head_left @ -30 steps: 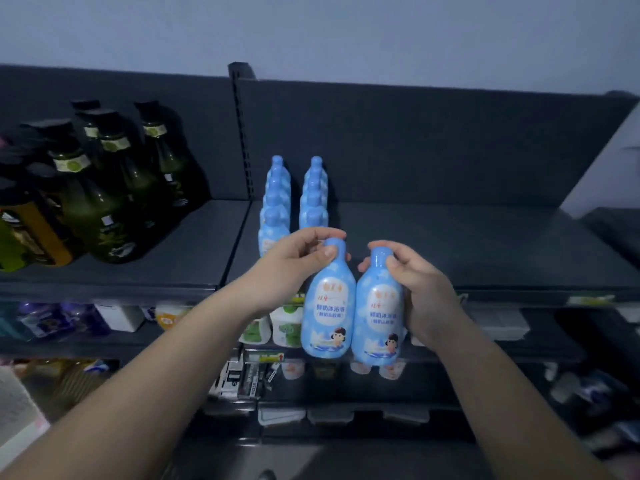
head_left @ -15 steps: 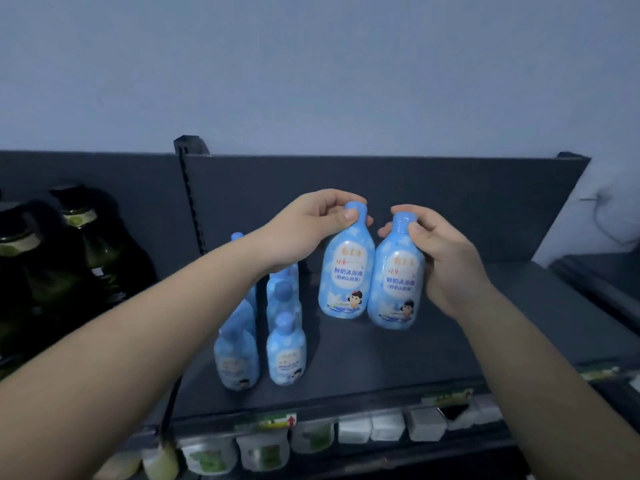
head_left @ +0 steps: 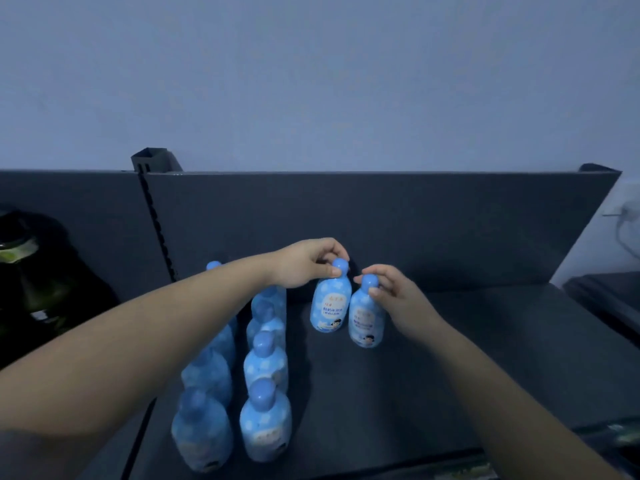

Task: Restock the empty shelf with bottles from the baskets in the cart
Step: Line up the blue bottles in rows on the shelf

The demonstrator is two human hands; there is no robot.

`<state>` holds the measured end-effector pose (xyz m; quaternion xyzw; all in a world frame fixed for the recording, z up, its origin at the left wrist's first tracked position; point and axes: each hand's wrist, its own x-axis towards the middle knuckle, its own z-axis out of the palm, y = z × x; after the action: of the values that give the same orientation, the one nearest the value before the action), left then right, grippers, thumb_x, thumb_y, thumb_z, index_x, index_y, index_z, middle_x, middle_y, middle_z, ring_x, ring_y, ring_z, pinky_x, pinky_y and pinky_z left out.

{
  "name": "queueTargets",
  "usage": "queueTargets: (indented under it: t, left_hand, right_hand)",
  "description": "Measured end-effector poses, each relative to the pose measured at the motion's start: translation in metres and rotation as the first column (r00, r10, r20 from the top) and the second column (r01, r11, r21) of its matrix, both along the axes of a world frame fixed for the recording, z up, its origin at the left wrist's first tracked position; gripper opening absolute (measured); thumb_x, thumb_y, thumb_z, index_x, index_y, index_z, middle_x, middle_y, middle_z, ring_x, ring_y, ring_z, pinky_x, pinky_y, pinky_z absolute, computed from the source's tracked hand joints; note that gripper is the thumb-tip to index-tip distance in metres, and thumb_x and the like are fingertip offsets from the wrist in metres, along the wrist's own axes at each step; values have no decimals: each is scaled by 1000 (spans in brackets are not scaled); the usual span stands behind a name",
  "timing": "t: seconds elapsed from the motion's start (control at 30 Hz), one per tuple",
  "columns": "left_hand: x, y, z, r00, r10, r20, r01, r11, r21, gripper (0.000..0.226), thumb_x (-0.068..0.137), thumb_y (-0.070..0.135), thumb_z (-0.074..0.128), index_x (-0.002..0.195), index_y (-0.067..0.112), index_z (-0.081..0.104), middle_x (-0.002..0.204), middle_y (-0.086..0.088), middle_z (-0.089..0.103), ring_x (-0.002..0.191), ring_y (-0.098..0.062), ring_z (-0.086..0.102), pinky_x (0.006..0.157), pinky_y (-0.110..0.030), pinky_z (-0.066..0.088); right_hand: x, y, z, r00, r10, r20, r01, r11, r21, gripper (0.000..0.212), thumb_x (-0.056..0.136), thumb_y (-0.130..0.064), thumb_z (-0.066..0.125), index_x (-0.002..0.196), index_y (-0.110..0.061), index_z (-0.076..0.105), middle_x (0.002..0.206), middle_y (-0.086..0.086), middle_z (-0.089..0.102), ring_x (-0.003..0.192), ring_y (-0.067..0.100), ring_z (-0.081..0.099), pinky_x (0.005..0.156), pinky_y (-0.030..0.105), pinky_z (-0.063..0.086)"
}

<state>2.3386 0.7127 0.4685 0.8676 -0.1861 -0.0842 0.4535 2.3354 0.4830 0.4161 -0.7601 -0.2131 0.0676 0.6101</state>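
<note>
Two light blue bottles with white labels stand side by side near the back of the dark shelf [head_left: 433, 375]. My left hand [head_left: 308, 268] pinches the cap of the left bottle [head_left: 329, 306]. My right hand [head_left: 391, 292] pinches the cap of the right bottle [head_left: 367, 320], which sits slightly nearer to me. Both bottle bases look down on the shelf. To their left, two rows of the same blue bottles [head_left: 265, 368] run from the back panel to the front edge; my left forearm covers part of the left row.
Dark green bottles [head_left: 31, 271] stand on the neighbouring shelf section at the far left, past a slotted upright post [head_left: 156, 216]. The shelf's back panel [head_left: 381, 220] rises behind the bottles. The shelf's right end borders a pale wall.
Both hands carried the two bottles forward and down from mid-air onto the back of the shelf. The view tilted upward and closer to the shelf.
</note>
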Motion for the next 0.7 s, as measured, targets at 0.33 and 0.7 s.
queueTargets:
  t: [0.33,0.7]
  left_hand:
    - [36,1,-23,987,104,122,-148,885,443,25,96,16,57,118,11,48,106,-4,60,97,-22,56,83,-30,41]
    - [40,-5,-25,959,76,274,-240,732,638,40,87,43,68,107,17,45,108,-3,57,96,-23,55,84,-42,48]
  right_hand:
    - [39,6,-26,954,15,301,88,941,-326,30,93,-13,60,121,-25,61,117,-10,50,107,-1,52,95,15,37]
    - [69,15,-33,839,26,544,201,913,-354,37,81,-16,74,117,-17,62,107,-6,56,96,18,56,86,36,49]
